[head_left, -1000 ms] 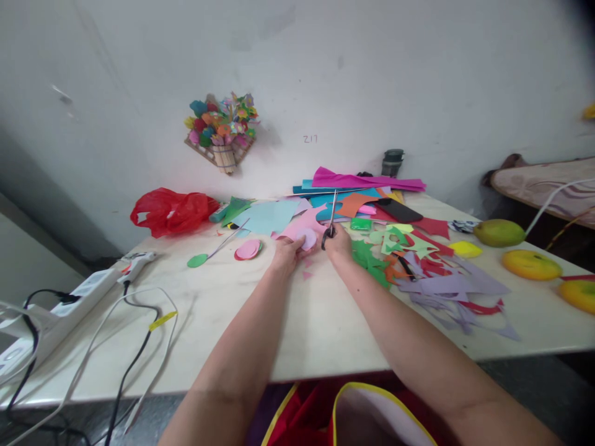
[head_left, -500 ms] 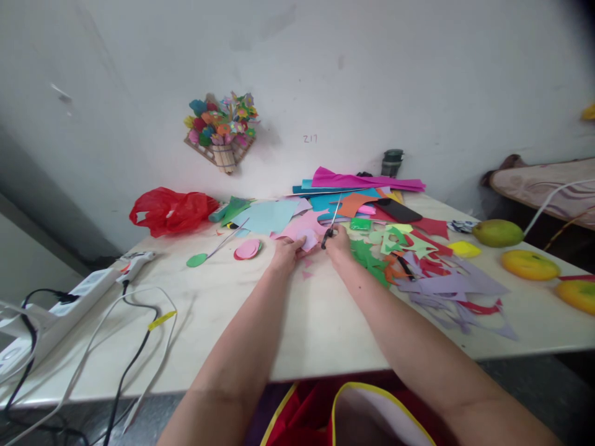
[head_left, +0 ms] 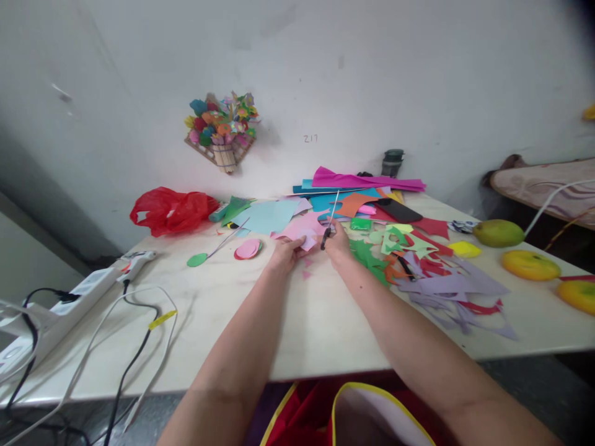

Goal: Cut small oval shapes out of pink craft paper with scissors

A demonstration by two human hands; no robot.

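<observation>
Pinched in my left hand (head_left: 287, 254) is a pink sheet (head_left: 304, 225), with a small pale lilac piece (head_left: 307, 239) lying over it under the thumb. My right hand (head_left: 338, 241) grips a pair of scissors (head_left: 333, 217) by the dark handles, its blades pointing up and away beside the sheet's right edge. Small pink scraps (head_left: 307, 274) lie on the table just below my hands. To the left rests a stack of round pink cutouts (head_left: 248, 248) with red and green edges showing. A green round cutout (head_left: 197, 260) lies further left near a thin stick.
Coloured scraps (head_left: 446, 285), a dark phone (head_left: 398, 210) and mangoes (head_left: 530, 265) spread over the right side. Folded sheets (head_left: 367, 179) lie at the back. On the left are a red plastic bag (head_left: 174, 212), a power strip (head_left: 79, 303) and loose cables.
The scissors have turned slightly, their blades shifting a little left and upward. My left hand stays almost in place on the paper.
</observation>
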